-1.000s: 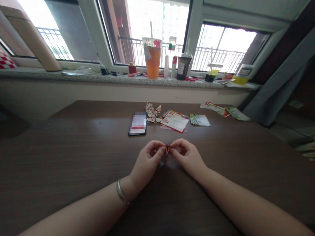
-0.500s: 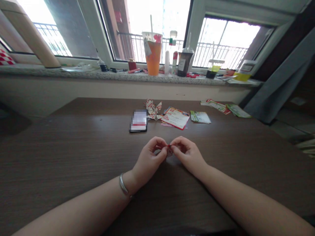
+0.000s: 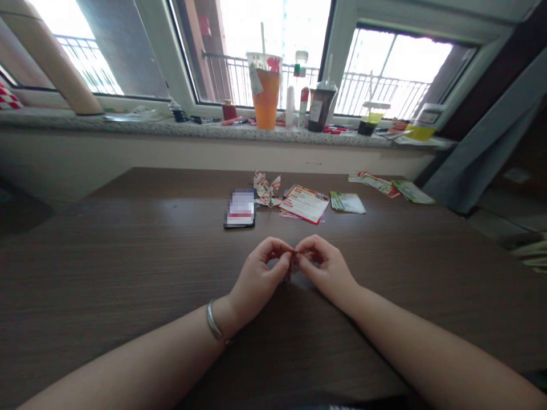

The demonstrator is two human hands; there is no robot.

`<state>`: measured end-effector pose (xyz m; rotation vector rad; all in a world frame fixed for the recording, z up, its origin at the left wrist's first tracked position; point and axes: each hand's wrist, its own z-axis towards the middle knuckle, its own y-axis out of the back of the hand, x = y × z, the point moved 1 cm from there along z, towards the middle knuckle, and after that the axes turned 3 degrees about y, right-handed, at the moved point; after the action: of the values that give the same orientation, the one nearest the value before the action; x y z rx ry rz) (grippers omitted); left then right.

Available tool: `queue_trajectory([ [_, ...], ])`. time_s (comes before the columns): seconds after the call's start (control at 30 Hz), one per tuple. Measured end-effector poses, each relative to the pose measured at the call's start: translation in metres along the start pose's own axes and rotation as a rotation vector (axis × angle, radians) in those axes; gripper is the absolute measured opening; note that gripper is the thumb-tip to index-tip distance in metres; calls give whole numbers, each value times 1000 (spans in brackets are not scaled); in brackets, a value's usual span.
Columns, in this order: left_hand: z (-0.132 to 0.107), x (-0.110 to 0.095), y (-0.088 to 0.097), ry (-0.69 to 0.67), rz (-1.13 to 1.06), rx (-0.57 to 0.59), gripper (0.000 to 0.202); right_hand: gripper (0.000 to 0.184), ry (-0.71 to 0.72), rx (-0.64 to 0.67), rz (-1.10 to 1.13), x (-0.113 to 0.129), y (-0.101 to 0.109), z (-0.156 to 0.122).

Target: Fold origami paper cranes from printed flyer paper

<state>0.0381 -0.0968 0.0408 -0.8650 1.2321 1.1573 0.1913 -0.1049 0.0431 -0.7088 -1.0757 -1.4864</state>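
Observation:
My left hand [image 3: 259,277] and my right hand [image 3: 325,269] meet at the middle of the dark wooden table [image 3: 128,267], fingertips pinched together. Between them sits a tiny folded piece of red-printed paper [image 3: 292,254], mostly hidden by the fingers. Both hands grip it, just above the tabletop. A silver bangle [image 3: 212,322] is on my left wrist.
Behind the hands lie a phone [image 3: 240,208], a folded paper crane [image 3: 267,191], a red-and-white leaflet [image 3: 304,203] and more leaflets [image 3: 347,202] to the right. The stone windowsill [image 3: 171,130] holds an orange drink cup [image 3: 266,95], a dark cup [image 3: 319,108] and small bottles.
The hands keep pinching the small paper piece; less of it shows between the fingers now. The view tilted slightly, so everything sits a little higher in frame.

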Motion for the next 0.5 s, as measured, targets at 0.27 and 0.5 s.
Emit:
queue_trajectory([
  [0.27,1,-9,4,-35,155,6,10,4,24,21,-6,0,2,-2],
  [0.5,4,-23,9,-167,419,45,5,6,108,48,-66,3,2,-3],
])
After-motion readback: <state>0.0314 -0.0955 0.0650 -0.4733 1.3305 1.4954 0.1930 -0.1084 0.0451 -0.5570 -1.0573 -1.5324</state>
